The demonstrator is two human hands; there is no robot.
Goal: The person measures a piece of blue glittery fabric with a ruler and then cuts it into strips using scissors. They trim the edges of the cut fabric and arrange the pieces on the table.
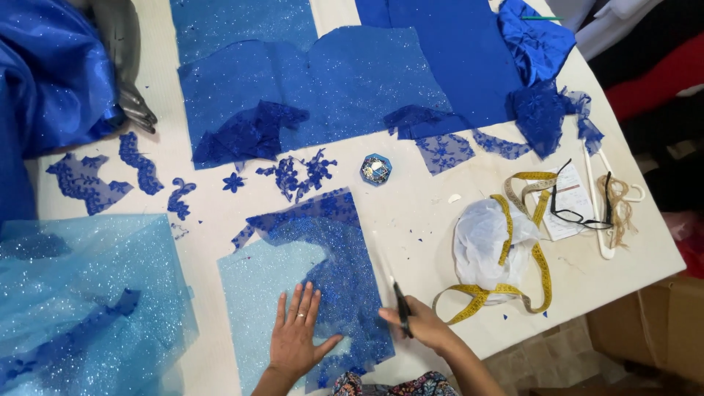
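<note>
My left hand [297,334] lies flat, fingers spread, on a dark blue glittery lace piece [330,257] that overlaps a pale blue glitter fabric panel [257,293]. My right hand [422,326] grips black-handled scissors [401,304] at the right edge of the lace piece, blades pointing away from me. Loose blue lace flower cutouts [297,176] lie just beyond the panel.
A yellow tape measure [513,249] drapes over a white plastic bag [488,246] to the right. Black glasses [579,209] rest on a paper. A small round blue tin [376,169] sits mid-table. Large blue fabric pieces [330,88] cover the far side; pale blue tulle [81,293] lies at the left.
</note>
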